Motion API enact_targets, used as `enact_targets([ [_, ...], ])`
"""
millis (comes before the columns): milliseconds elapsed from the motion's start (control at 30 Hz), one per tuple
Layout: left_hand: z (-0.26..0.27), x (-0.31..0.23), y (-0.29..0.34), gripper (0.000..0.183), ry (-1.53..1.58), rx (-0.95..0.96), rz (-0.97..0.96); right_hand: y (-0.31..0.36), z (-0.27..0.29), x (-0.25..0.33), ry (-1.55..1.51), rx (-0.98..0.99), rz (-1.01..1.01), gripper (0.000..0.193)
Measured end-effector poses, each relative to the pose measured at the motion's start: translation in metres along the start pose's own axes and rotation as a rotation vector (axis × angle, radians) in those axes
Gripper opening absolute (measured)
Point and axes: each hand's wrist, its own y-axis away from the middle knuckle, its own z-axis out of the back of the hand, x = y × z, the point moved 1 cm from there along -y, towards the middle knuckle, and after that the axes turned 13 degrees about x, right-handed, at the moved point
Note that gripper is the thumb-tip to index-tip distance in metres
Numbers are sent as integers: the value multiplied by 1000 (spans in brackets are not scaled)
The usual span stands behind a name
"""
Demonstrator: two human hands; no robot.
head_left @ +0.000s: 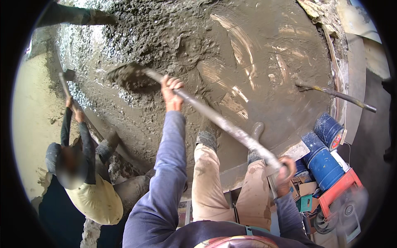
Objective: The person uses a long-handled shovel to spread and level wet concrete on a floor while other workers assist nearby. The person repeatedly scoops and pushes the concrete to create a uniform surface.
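Observation:
A long-handled shovel (223, 123) runs slantwise across the view, gripped in both my hands. My left hand (171, 90) is wrapped round the handle close to the blade. At the handle's end, near my right thigh, my right hand (285, 171) is closed on it. The shovel blade (131, 77) is coated with wet grey concrete and sits over the wet mix at the upper left; whether it touches the mix I cannot tell. Wet concrete (182, 45) spreads around it, lumpy and gravelly toward the left, smoother toward the right.
At the left, a co-worker (93, 194) holds another long-handled tool (65, 84). Another person's leg (74, 15) enters at the upper left. A second shovel (339, 94) lies at the right. Blue drums (326, 167), a red-framed machine (343, 190) and boxes stand lower right.

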Motion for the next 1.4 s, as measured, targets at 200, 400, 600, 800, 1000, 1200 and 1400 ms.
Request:
enact_targets([
  [200, -53, -1, 107, 24, 52, 227, -165, 61, 32, 10, 17, 341, 219, 35],
  [400, 28, 145, 162, 23, -285, -236, -68, 165, 133, -61, -160, -23, -367, 28],
  [600, 198, 430, 228, 16, -731, -840, 357, 317, 257, -143, -541, -664, -831, 35],
  [800, 282, 598, 211, 12, -637, -912, 663, 351, 352, -214, -262, -725, -953, 49],
  [1000, 248, 509, 55, 6, -706, -800, 490, 146, 279, -154, -307, -729, -937, 41],
  [1200, 159, 179, -148, 9, -681, -650, 164, -130, 64, -89, -492, -620, -814, 27],
  [1400, 105, 69, -138, 11, -331, -483, -29, -180, 5, -40, -315, -406, -464, 26],
])
